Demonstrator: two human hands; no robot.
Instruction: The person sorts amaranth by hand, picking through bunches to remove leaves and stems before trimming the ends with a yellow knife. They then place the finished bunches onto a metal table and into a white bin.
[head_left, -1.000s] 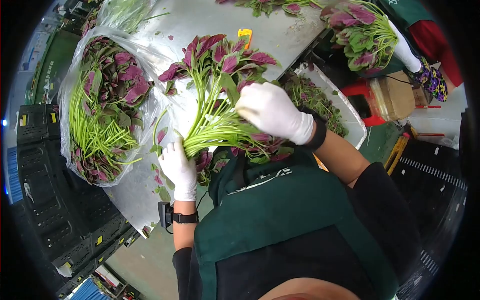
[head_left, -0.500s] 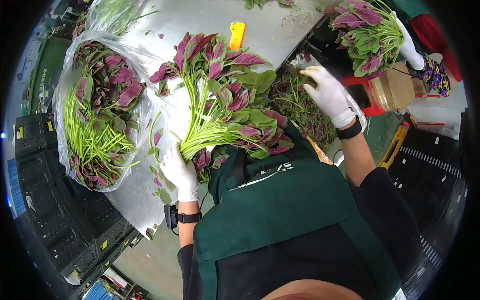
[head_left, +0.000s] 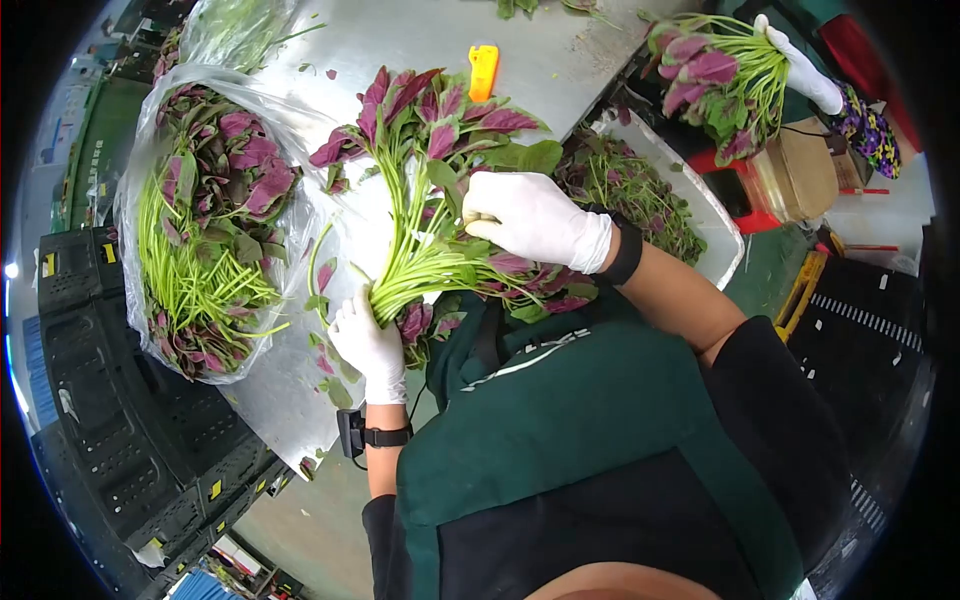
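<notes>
My white-gloved left hand [head_left: 366, 340] is closed round the stem ends of a bunch of red amaranth [head_left: 405, 225]. Its green stems fan upward and to the right into purple and green leaves. Over the right side of this bunch is my gloved right hand [head_left: 530, 218], fingers curled in a pinch among the leaves; whatever they grip is hidden. A clear plastic bag [head_left: 125, 215] to the left holds more amaranth [head_left: 215, 250], stems and leaves showing. On the metal table [head_left: 400, 38], above the bunch, lies a yellow-orange cutter [head_left: 483, 72].
A white bin [head_left: 722, 215] of loose amaranth trimmings [head_left: 640, 195] stands to the right. At top right, another person's gloved hand [head_left: 800, 68] holds an amaranth bunch [head_left: 725, 85]. Black plastic crates [head_left: 110, 385] line the left side. Loose leaves lie along the table's near edge.
My right hand has swung left from above the bin to the bunch, and its fingers have curled in. My left hand keeps its hold. The other person's bunch has shifted slightly left.
</notes>
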